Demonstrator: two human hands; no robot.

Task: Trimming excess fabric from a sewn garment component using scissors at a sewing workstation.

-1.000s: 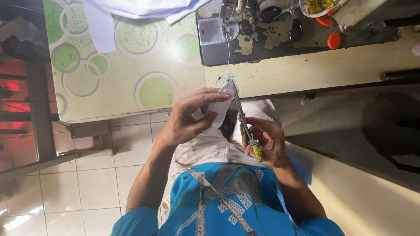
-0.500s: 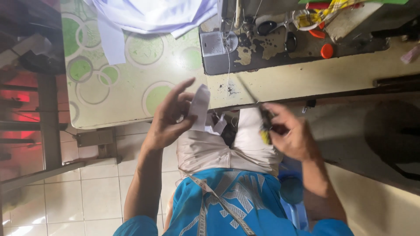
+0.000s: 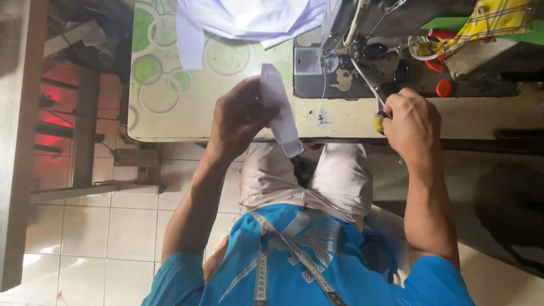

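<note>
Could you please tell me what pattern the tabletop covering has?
The tabletop covering is cream with green circles ringed in white, seen in the head view.

Your left hand [image 3: 241,116]: white fabric strip [image 3: 279,107]. Your right hand [image 3: 411,122]: scissors [image 3: 374,99], steel blades, yellow handle. Worktop [image 3: 170,113] cream, green circles ringed white. Pale lilac-white cloth [image 3: 249,20] at top. Your shirt [image 3: 306,260] bright blue, grey-white print; shorts [image 3: 340,181] beige. Red caps [image 3: 443,88] beside grey machine bed [image 3: 340,79]. Yellow plaid cloth [image 3: 493,20] on green. Floor tiles [image 3: 85,226] off-white.
</note>
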